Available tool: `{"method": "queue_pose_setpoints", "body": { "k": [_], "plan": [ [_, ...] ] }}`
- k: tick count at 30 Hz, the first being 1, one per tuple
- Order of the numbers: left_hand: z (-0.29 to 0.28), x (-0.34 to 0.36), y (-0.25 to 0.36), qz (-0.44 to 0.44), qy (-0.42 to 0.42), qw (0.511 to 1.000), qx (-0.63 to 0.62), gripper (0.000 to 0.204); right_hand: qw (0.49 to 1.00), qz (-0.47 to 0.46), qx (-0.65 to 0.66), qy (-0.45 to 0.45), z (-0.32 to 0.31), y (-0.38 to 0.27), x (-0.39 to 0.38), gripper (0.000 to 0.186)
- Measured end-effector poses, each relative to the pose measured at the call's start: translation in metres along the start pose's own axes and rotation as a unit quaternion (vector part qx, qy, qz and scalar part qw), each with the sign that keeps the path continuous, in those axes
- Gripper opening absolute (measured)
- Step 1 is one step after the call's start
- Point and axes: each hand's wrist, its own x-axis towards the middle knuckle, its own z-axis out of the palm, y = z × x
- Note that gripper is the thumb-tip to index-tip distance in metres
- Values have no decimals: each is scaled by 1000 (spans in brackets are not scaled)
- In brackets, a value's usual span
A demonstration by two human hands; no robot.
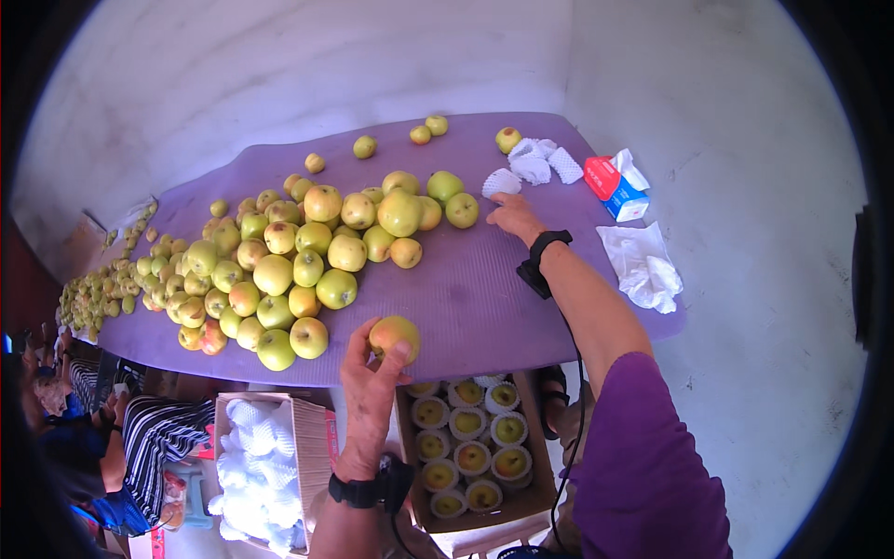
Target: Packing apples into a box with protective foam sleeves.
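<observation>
Apple pile [274, 275] heaped left on purple mat [456, 321], box [314, 456] of white nets [253, 461] below near edge. Left hand [372, 374] next: thumb and fingers closed round single apple [396, 335], up at mat's near edge. Carton [538, 477] of netted apples [467, 424] just below, right of left wrist. Across to right hand [515, 216], stretched over mat: loose net [502, 183] right off its fingertips, on far side, longer axis slanting up to right, left hand well apart. Right fingers narrow; whether pinching net, can't tell. More nets [531, 168] beyond, then tissue pack [616, 188], crumpled tissue [640, 267].
</observation>
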Motion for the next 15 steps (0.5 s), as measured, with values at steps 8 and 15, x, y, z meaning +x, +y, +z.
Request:
{"method": "queue_pose_setpoints", "body": {
  "k": [8, 15],
  "plan": [
    [-3, 2, -1, 4, -2, 1000, 7, 54, 996, -42, 6, 73, 5, 32, 6, 36],
    [-1, -1, 0, -11, -2, 999, -31, 54, 959, -176, 223, -18, -48, 5, -91, 29]
  ]
}}
